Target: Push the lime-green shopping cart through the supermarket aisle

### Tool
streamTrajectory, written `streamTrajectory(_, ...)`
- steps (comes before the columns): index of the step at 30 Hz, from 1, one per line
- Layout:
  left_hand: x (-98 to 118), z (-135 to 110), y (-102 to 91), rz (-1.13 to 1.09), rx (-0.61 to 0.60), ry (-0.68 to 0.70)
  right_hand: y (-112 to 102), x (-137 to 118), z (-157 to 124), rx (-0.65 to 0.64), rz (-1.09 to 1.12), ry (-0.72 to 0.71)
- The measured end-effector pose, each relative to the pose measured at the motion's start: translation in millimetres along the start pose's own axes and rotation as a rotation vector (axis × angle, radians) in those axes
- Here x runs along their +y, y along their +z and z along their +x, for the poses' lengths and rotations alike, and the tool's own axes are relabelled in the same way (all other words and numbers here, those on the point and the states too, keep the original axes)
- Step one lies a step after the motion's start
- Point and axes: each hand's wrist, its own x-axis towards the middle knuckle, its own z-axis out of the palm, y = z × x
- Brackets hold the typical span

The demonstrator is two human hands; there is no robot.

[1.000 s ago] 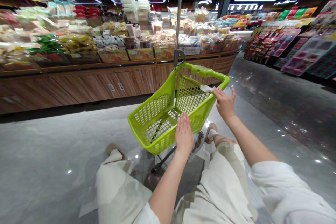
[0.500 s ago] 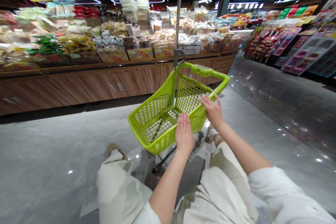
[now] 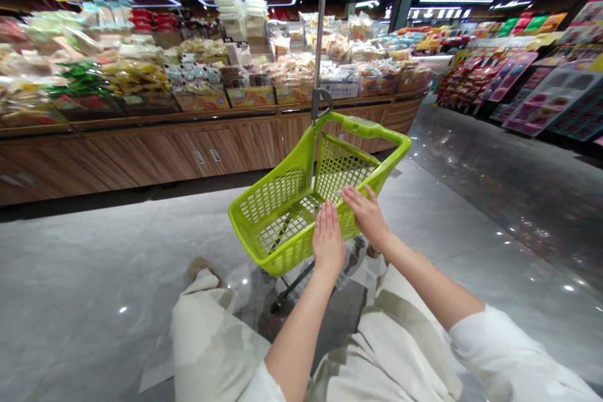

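While the green shopping cart (image 3: 349, 220) stands at your twelve o'clock in the head view, your left hand (image 3: 328, 242) lies flat on its near rim (image 3: 289, 246), at the basket's six o'clock, fingers straight; and there's your right hand (image 3: 369, 217) at four, fingers stretched over the rim, grip? Can't tell! Wood-fronted counter (image 3: 240, 146) beyond, at eleven.

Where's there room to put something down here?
There's bare grey floor left of the green cart, between the wooden counter and the person's legs. The cart's inside looks free too, where it shows. It's crowded atop the counter, heaped with packaged goods, and on the cart's near side, by the left hand and right hand.
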Motion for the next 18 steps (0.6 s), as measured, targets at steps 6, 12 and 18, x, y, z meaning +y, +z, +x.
streamTrajectory(6, -9, 1, -0.3, -0.023, 0.006, 0.023, -17, 50, 16, 0.01, -0.053, 0.075)
streamTrajectory(12, -11, 5, 2.7, 0.012, 0.012, 0.001, -1, 11, 11, 0.027, -0.038, 0.097)
streamTrajectory(18, -14, 5, 1.8, 0.005, 0.007, 0.029, -11, 33, 12, -0.023, -0.041, 0.029)
